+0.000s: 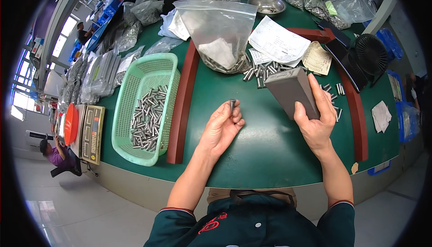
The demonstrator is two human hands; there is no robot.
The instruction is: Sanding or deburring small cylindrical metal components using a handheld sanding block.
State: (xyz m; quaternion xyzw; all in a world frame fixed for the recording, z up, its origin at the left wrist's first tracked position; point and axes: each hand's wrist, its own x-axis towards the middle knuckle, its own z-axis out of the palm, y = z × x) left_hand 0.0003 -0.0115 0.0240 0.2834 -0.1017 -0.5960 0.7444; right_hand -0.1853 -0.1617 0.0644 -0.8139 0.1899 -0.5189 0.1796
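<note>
Between the thumb and fingers of my left hand [221, 128] a small metal pin [232, 105] is pinched upright above the green table. My right hand [317, 123] grips a dark grey rectangular block [292, 92], tilted, with its lighter narrow face up. Behind and beside the block lie loose metal pins [258, 74], partly hidden by it and by papers. To the left of my left hand, a light green plastic basket [118, 125] holds a heap of similar metal pins [148, 120].
Dark red bars [183, 112] frame the work area on the green table [252, 157]. A clear bag of pins [216, 31], papers [279, 42] and a steel bowl [267, 5] stand behind. At right are a black fan [371, 53] and a cloth [381, 116]; a scale [93, 134] stands left.
</note>
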